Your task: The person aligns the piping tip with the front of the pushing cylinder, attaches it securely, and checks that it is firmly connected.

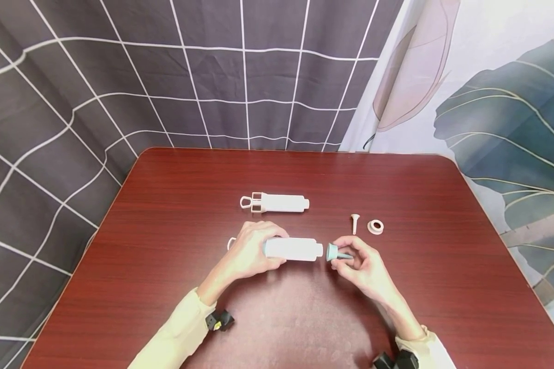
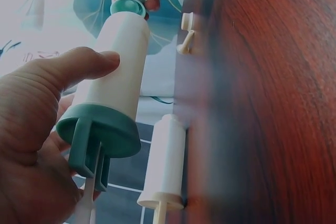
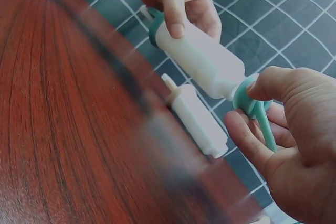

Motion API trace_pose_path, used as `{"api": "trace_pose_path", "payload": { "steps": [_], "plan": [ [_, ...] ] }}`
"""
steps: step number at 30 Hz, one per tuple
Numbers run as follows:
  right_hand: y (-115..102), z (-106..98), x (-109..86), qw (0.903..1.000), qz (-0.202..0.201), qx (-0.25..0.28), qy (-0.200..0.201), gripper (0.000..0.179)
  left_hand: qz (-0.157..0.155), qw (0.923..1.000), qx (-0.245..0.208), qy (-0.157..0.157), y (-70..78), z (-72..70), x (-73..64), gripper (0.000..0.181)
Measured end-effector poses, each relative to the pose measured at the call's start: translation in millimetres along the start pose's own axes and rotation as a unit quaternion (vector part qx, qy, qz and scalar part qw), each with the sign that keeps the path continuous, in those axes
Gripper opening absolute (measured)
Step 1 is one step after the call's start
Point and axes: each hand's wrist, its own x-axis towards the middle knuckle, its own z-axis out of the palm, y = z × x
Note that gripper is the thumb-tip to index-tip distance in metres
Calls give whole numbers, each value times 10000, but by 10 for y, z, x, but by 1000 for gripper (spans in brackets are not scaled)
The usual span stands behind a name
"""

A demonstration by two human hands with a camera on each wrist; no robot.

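Note:
My left hand (image 1: pixel 254 252) grips a white plastic syringe-like tube (image 1: pixel 295 249) lying sideways, its narrow neck pointing right. At its rear, a green collar (image 2: pixel 102 129) with bracket-like handles shows in the left wrist view; a pale pull rod (image 2: pixel 86 203) extends from it. The right hand (image 1: pixel 364 269) pinches a green funnel-shaped nozzle (image 1: pixel 332 252) by its wide cup, between thumb and fingers. Its cup faces the tube's neck, close in front of it and roughly in line. The thin green spout (image 3: pixel 266 127) points back toward the right palm.
Beyond the hands, a second white tube (image 1: pixel 283 203) with a cream handle (image 1: pixel 257 202) lies on the red-brown wooden table (image 1: pixel 189 179). A cream funnel-shaped nozzle (image 1: pixel 355 224) and a cream ring (image 1: pixel 375 227) lie at the right. A dark checked curtain (image 1: pixel 212 77) hangs behind the table.

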Motion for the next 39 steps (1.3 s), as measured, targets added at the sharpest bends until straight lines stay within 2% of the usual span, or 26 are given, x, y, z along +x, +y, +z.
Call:
{"api": "trace_pose_path", "payload": {
  "steps": [16, 39],
  "plan": [
    [-22, 55, 11, 9999, -6, -30, -112, 38, 130, 9998, 82, -121, 27, 30, 2, 41],
    [-16, 69, 20, 9993, 204, -269, -175, 37, 276, 9996, 54, -89, 46, 23, -4, 40]
  ]
}}
